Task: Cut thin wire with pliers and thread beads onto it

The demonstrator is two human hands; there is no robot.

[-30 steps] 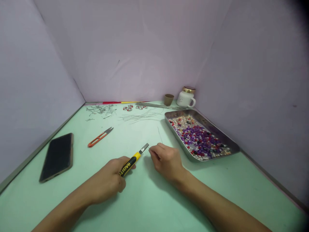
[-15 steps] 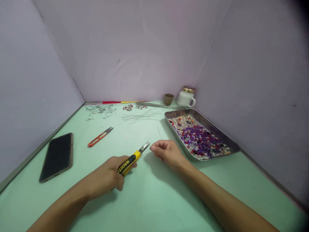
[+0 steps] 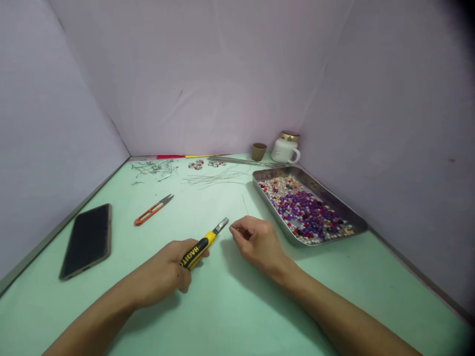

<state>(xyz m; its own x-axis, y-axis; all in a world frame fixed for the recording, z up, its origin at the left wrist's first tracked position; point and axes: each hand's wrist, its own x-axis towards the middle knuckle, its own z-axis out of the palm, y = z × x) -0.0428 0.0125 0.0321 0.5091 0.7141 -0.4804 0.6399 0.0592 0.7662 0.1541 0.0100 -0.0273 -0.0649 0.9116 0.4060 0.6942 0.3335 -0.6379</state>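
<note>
My left hand [image 3: 168, 272] is wrapped round the yellow and black handles of a pair of pliers [image 3: 200, 251], whose metal jaws point up and to the right. Just right of the jaw tips, my right hand [image 3: 258, 242] pinches a thin wire [image 3: 245, 203] between thumb and forefinger. The wire rises above the knuckles, and its short end near the jaws is too fine to make out clearly. The pliers' jaws and my right fingertips are close together.
A metal tray [image 3: 274, 217] of mixed beads lies at the right. Orange thread snips [image 3: 150, 213] and a phone [image 3: 87, 240] are at the left. Behind are loose wires [image 3: 218, 178], beaded pieces [image 3: 196, 164], a brown cup [image 3: 259, 152] and a white lidded mug [image 3: 285, 150].
My right hand has turned slightly, its knuckles now further right, with the fingertips still pinched by the jaws. The pliers in my left hand have barely shifted.
</note>
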